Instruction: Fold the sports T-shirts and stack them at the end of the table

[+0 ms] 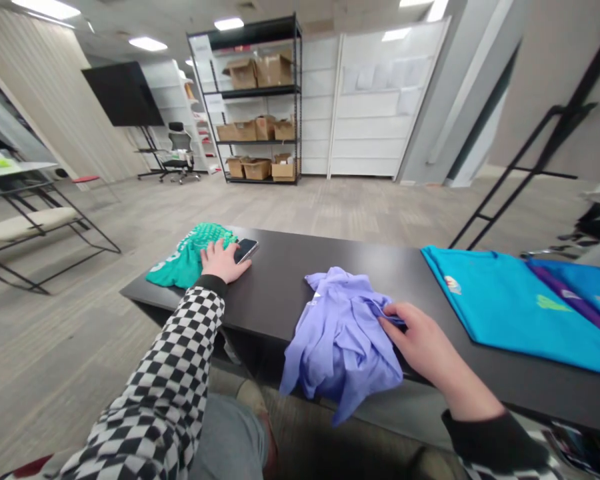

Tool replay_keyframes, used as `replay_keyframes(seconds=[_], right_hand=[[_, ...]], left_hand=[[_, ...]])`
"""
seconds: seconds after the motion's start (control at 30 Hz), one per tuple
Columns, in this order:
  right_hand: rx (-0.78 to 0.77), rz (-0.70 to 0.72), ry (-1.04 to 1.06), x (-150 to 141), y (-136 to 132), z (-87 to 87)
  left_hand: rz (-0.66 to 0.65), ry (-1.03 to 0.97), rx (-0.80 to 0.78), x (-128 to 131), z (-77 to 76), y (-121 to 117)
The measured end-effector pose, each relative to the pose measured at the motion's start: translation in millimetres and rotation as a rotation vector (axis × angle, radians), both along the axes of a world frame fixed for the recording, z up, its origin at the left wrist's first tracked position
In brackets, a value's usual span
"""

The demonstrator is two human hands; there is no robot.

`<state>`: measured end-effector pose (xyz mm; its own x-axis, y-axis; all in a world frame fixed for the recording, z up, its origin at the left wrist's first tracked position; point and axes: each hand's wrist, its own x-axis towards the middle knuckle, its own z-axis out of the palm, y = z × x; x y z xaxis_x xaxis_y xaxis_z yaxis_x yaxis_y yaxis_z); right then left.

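Note:
My left hand point(222, 260) lies with its fingers spread at the edge of a bunched green garment point(180, 259) with white print. Its fingertips reach the near side of a dark-screened phone point(247, 250); whether they touch it I cannot tell. A crumpled lavender garment point(337, 333) lies across the table's near edge, partly hanging over. At its right side my right hand point(416, 337) pinches a fold of the fabric between thumb and fingers.
The dark table point(275, 287) runs across the view. Flat blue garments point(510, 300) with a purple strip lie at the right. Beyond stand a shelf rack point(296, 100) with cardboard boxes, an office chair point(181, 150) and a black screen point(123, 93). A black metal stand point(515, 173) rises behind the right end.

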<state>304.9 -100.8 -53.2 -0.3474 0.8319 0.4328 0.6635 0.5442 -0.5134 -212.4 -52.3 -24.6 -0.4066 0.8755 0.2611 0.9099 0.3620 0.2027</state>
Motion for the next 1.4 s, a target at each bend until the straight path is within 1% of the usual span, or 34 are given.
replay_keyframes(seconds=[0.07,0.13,0.2,0.4,0.5,0.6,0.67,0.7,0.77,0.8,0.87,0.9,0.93,0.97,1.03,1.07,1.1,1.17,1.23,1.3,1.4], right_hand=[[-0.003,-0.009,0.007,-1.3,1.0,0.3],[-0.009,-0.020,0.013,-3.0,1.5,1.4],[-0.026,-0.032,0.010,-4.5,1.8,2.7],[-0.033,-0.037,0.015,-4.9,2.0,3.5],[-0.028,-0.024,0.027,-4.2,2.3,2.2],[-0.026,-0.007,0.041,-4.2,3.2,0.2],[-0.018,0.001,0.052,-4.3,4.0,-1.1],[-0.015,0.004,0.056,-4.4,4.3,-1.6],[-0.016,0.007,0.064,-4.4,4.4,-1.8],[-0.019,0.010,0.067,-4.4,4.0,-1.5],[-0.027,0.026,0.071,-4.6,2.2,0.2],[-0.031,0.038,0.072,-4.8,0.5,1.5],[-0.039,0.054,0.073,-5.1,-1.7,3.3],[-0.049,0.071,0.075,-5.6,-4.5,5.4],[-0.072,0.088,0.096,-6.4,-11.7,10.3],[-0.091,0.085,0.114,-6.6,-15.9,12.9],[-0.119,0.080,0.133,-6.4,-20.2,15.2],[-0.186,0.057,0.174,-4.5,-27.1,18.0],[-0.239,0.022,0.224,-0.2,-29.5,16.9],[-0.265,-0.045,0.318,5.3,-26.0,11.7],[-0.312,-0.166,0.565,12.0,-13.5,0.9]], left_hand=[[-0.011,-0.003,-0.060,-4.9,-8.3,7.6],[-0.012,0.001,-0.045,-5.2,-13.2,11.0],[-0.009,-0.005,-0.022,-5.6,-15.0,10.4],[0.028,0.003,-0.019,-9.3,-12.4,3.5],[0.036,0.012,-0.031,-3.3,-9.9,-0.5],[0.035,0.006,-0.038,8.3,-6.0,-9.0],[0.028,0.003,-0.003,21.6,-2.8,-18.3],[0.019,0.003,0.041,31.5,-1.3,-24.3],[-0.044,-0.031,0.175,60.8,0.4,-38.8],[-0.105,-0.082,0.247,80.5,0.4,-47.2],[-0.296,-0.270,0.321,128.0,-1.7,-64.7],[-0.408,-0.386,0.287,153.6,-3.5,-73.0],[-0.510,-0.463,0.215,178.5,-5.4,-80.2],[-0.587,-0.466,0.167,201.3,-7.4,-85.9],[-0.642,-0.367,0.127,235.9,-10.5,-91.5],[-0.641,-0.325,0.113,246.4,-11.7,-91.4],[-0.628,-0.313,0.099,252.4,-12.7,-89.9],[-0.606,-0.402,0.080,253.5,-15.3,-83.7],[-0.602,-0.585,0.115,245.8,-19.4,-76.1],[-0.596,-0.798,0.207,235.6,-24.5,-68.9],[-0.532,-1.101,0.360,221.4,-29.2,-60.8]])
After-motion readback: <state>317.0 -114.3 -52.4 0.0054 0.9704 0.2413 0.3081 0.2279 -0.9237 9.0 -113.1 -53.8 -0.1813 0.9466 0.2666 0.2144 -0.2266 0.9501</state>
